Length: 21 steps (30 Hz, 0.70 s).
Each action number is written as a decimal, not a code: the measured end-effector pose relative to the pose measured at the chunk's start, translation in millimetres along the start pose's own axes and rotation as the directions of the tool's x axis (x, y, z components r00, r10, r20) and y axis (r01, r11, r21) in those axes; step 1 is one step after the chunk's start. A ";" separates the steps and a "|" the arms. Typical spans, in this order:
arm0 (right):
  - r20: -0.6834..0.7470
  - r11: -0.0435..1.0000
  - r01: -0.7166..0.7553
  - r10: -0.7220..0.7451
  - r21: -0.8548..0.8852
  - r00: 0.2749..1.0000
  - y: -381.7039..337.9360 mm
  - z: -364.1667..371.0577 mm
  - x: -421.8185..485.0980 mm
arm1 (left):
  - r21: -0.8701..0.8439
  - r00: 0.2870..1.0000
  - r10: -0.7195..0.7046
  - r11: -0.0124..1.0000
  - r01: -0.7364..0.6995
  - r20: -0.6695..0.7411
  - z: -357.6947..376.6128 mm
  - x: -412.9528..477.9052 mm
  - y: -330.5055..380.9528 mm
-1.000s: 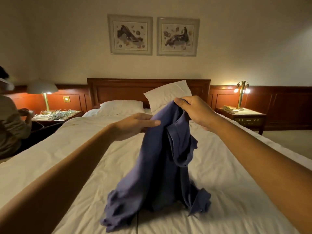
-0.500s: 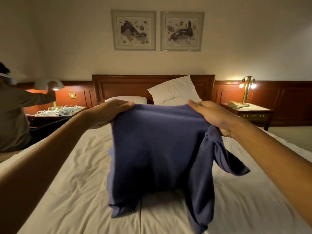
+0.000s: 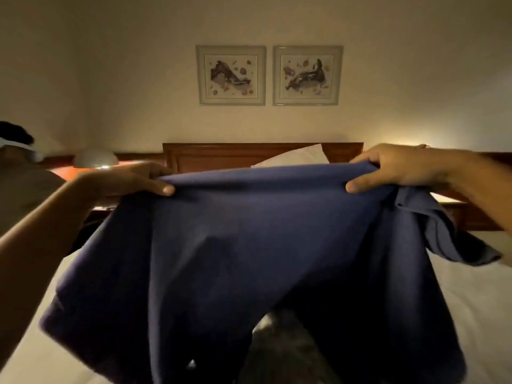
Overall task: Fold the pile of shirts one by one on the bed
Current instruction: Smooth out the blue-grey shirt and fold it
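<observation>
A dark blue shirt (image 3: 249, 259) hangs spread wide in front of me, above the white bed (image 3: 476, 306). My left hand (image 3: 133, 178) grips its top edge on the left, thumb over the front of the cloth. My right hand (image 3: 399, 170) grips the top edge on the right the same way. A sleeve (image 3: 454, 234) droops below my right wrist. The shirt hides most of the bed and any pile of shirts.
A wooden headboard (image 3: 221, 156) and a white pillow (image 3: 293, 159) stand behind the shirt. A person (image 3: 22, 184) sits at the left by a lit bedside lamp (image 3: 95, 159). Two framed pictures (image 3: 231, 75) hang on the wall.
My hands have moved apart and lifted, spreading the shirt from a bunched hang into a wide sheet held up close to the camera. The view has tilted upward.
</observation>
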State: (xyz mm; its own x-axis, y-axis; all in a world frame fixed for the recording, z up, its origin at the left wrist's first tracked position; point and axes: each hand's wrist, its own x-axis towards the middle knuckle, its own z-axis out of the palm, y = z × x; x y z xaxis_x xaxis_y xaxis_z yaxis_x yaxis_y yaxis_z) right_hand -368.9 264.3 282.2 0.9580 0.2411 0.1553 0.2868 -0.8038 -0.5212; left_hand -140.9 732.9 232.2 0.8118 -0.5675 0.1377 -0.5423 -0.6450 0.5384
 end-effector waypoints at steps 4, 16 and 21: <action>0.097 0.874 -0.181 0.250 -0.452 0.963 57.7 10.6 78.8 | -0.011 0.997 -0.073 0.997 0.073 0.028 45.5 33.8 19.8; -0.729 0.725 -0.446 -0.111 -0.524 0.675 67.0 -157.1 296.0 | 0.321 0.687 0.178 0.943 0.085 -0.705 -133.5 257.5 95.3; -0.617 0.658 -0.413 -0.100 -0.629 0.781 87.1 -129.9 294.1 | 0.532 0.716 0.329 0.844 0.070 -0.616 -91.6 242.7 49.4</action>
State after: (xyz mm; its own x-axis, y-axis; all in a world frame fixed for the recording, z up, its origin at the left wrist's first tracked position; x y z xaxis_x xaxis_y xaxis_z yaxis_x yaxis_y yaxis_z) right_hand -62.0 194.6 391.6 0.7200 -0.0671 0.6908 -0.2066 -0.9709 0.1210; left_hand 49.2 610.1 368.4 0.5363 -0.3028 0.7879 -0.5161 -0.8563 0.0222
